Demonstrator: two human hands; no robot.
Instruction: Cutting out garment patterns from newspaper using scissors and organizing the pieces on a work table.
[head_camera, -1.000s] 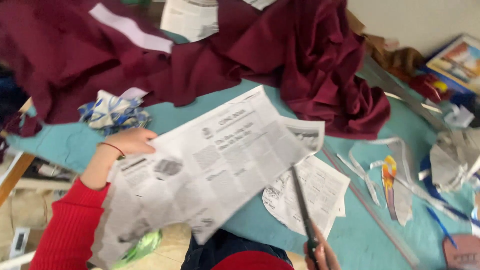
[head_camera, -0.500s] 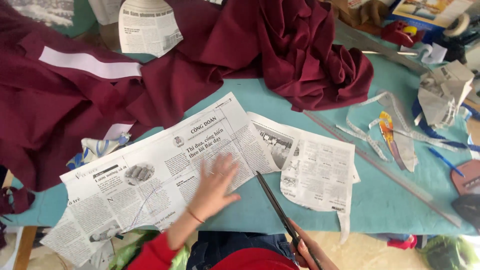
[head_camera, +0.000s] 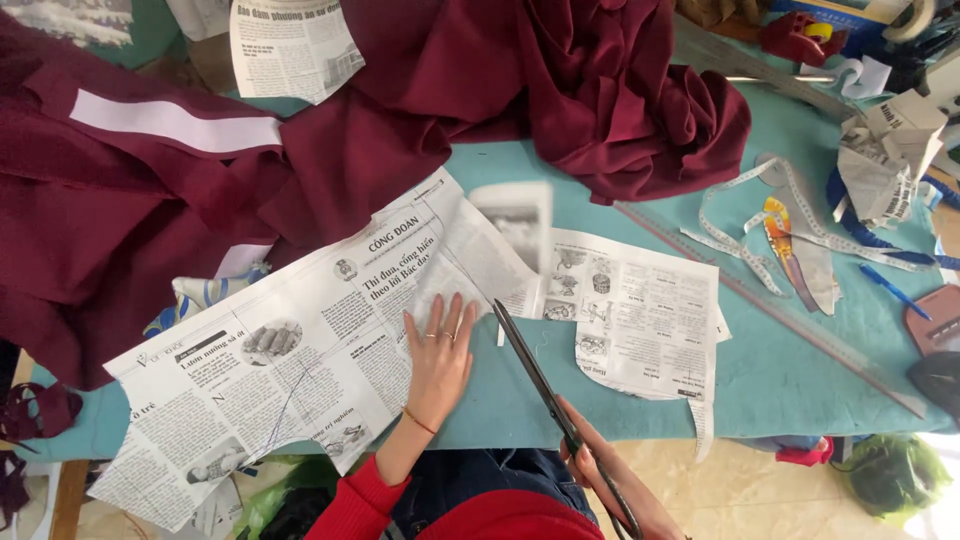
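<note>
Red long sleeves, thin bracelet and finger rings on left hand (head_camera: 438, 360), dark blue trousers

no screens or signs, one flat package-like box (head_camera: 845, 10) at the top right edge of the teal table (head_camera: 800, 370), blue sides with a yellow-orange patch, mostly cut off by the frame, contents and labels too small to tell

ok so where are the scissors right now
In the head view the scissors sit low and centre, held in the right hand, blades pointing up along the right edge of the newspaper sheet that the left hand presses flat.
</note>
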